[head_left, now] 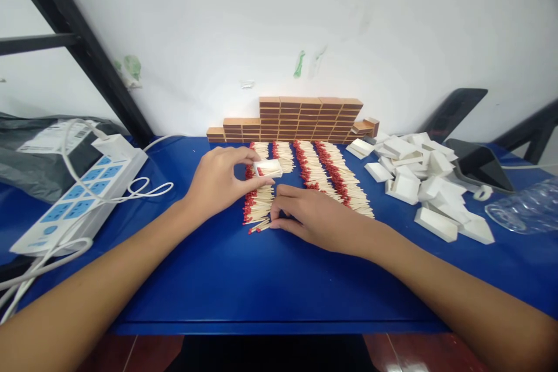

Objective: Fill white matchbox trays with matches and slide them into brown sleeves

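Crosswise, match tray (pixel 267 168) in left hand (pixel 218 181), open face up.

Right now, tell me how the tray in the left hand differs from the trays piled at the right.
The held tray is lifted in the left hand; the piled trays lie on the table. The held tray has red-tipped matches in it; the piled trays look empty. The held tray sits open side up; the piled trays are jumbled, many tilted. Both are small and white.

left hand (pixel 220 180) lifted in a pinching grip, right hand (pixel 314 216) lower, palm down, fingers curled inward.
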The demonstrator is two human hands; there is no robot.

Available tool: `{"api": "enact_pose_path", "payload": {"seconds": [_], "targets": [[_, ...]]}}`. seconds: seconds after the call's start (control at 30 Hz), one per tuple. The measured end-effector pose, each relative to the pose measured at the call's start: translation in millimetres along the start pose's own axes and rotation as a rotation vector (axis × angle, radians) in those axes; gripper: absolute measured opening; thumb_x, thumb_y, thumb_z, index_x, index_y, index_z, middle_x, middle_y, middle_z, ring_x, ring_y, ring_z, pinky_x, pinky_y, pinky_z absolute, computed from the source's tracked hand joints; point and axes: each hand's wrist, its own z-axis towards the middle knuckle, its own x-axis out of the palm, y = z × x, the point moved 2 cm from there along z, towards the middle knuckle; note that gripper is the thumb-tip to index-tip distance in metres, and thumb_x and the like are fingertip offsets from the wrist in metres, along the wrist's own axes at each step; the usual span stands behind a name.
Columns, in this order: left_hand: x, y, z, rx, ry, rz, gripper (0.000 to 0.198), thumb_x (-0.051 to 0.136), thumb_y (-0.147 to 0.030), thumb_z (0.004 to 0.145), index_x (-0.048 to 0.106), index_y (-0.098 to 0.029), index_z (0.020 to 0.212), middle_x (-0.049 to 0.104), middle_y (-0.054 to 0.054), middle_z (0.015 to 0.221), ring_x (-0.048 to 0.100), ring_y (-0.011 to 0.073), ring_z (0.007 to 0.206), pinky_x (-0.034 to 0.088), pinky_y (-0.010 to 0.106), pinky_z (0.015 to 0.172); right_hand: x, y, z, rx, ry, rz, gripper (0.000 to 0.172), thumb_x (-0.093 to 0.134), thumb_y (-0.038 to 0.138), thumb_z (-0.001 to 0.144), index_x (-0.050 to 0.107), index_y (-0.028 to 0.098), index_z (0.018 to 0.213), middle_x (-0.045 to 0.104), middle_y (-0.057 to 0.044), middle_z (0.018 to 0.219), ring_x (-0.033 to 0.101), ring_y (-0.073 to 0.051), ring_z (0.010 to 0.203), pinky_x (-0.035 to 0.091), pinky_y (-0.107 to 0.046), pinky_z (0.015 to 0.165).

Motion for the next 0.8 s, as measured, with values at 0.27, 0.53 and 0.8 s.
{"api": "enact_pose_path", "payload": {"seconds": [0.27, 0.53, 0.8], "targets": [[1.6, 4, -1, 0.145, 0.036, 0.062, 0.040, 0.091, -0.048, 0.081, 0.076, -0.019, 0.104, 0.083, 0.004, 0.100, 0.077, 0.0242, 0.090, 0.054, 0.037, 0.086, -18, -10, -2, -0.059, -0.250, 0.062, 0.007, 0.067, 0.026, 0.104, 0.068, 0.020, 0.100, 0.061, -0.001, 0.097, 0.056, -0.014, 0.078, 0.043, -0.028, 0.071], [2.4, -13, -3, 0.223, 0.021, -0.064, 0.045, 0.092, -0.053, 0.078, 0.076, -0.020, 0.105, 0.082, 0.003, 0.097, 0.077, 0.0235, 0.093, 0.055, 0.035, 0.088, -23, -26, 0, -0.028, -0.545, -0.137, 0.004, 0.066, 0.021, 0.102, 0.066, 0.018, 0.100, 0.058, -0.003, 0.094, 0.053, -0.015, 0.075, 0.040, -0.030, 0.068], [2.7, -6, -2, 0.149, -0.004, -0.008, 0.042, 0.089, -0.054, 0.081, 0.076, -0.022, 0.103, 0.083, 0.003, 0.100, 0.077, 0.0227, 0.089, 0.055, 0.035, 0.083, -23, -18, -2, -0.147, -0.586, -0.133, 0.009, 0.065, 0.023, 0.102, 0.071, 0.017, 0.098, 0.058, -0.003, 0.087, 0.052, -0.015, 0.072, 0.041, -0.029, 0.066]]}}
